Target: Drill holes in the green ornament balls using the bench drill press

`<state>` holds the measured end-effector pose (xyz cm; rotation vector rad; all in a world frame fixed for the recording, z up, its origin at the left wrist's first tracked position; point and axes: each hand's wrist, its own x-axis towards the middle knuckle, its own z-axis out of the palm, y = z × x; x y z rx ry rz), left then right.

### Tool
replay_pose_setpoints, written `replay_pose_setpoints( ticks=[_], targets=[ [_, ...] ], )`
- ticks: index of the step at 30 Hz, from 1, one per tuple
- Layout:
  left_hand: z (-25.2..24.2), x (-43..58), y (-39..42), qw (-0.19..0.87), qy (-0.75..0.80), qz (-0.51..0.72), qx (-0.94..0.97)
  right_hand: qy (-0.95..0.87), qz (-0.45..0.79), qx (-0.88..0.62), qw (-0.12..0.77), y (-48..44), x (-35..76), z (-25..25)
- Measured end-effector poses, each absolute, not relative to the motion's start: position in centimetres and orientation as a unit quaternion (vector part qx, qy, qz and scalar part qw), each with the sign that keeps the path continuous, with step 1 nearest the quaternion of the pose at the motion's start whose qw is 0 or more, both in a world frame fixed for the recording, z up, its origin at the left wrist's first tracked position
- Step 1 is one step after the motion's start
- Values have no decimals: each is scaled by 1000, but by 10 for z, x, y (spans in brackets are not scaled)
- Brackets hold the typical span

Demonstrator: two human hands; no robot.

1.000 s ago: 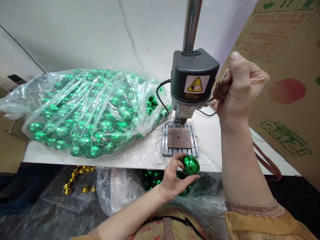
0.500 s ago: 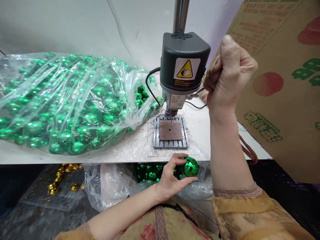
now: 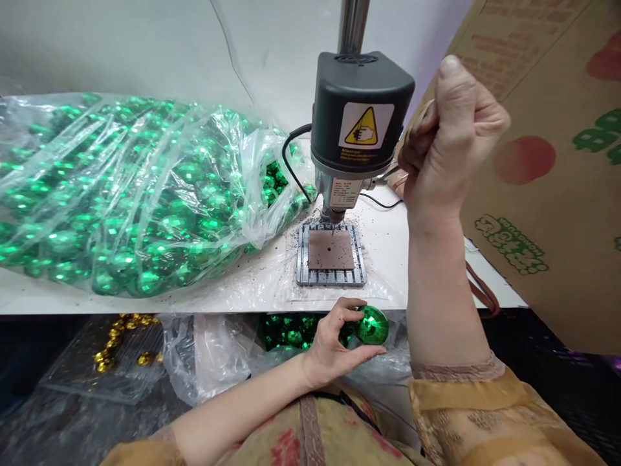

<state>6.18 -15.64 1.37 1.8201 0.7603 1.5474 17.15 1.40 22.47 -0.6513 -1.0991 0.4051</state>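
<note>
My left hand [image 3: 334, 340] is closed on a shiny green mirrored ball [image 3: 372, 325], pinched between thumb and fingers just below the table's front edge. My right hand [image 3: 458, 129] is raised beside the drill press [image 3: 363, 116], its fingers wrapped round the press handle [image 3: 388, 173]. Most of that handle is hidden in the fist. Under the drill bit [image 3: 334, 230], a brown square board [image 3: 317, 252] with a small dark hole lies on the slotted metal base [image 3: 330, 278]. The bit stays above the board. Dark shavings are scattered around.
A large clear bag of green mirrored balls [image 3: 145, 200] covers the table's left side. More green balls [image 3: 291, 330] lie in plastic below the edge. Gold balls [image 3: 114, 340] rest at lower left. A cardboard box [image 3: 572, 259] stands at right, and a black cable [image 3: 288, 145] loops by the drill.
The whole view has shifted slightly. The drill head and my right hand sit a little higher in the picture. My left hand keeps the same hold on the ball.
</note>
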Motion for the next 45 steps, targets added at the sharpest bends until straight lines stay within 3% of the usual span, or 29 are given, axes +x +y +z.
replay_pose_setpoints(
  ticks=[18, 45],
  targets=[
    [16, 54, -155, 219, 244, 568, 755, -502, 195, -293, 790, 13, 170, 226],
    [22, 55, -153, 166, 276, 596, 736, -471, 230, -232, 819, 14, 170, 224]
  ],
)
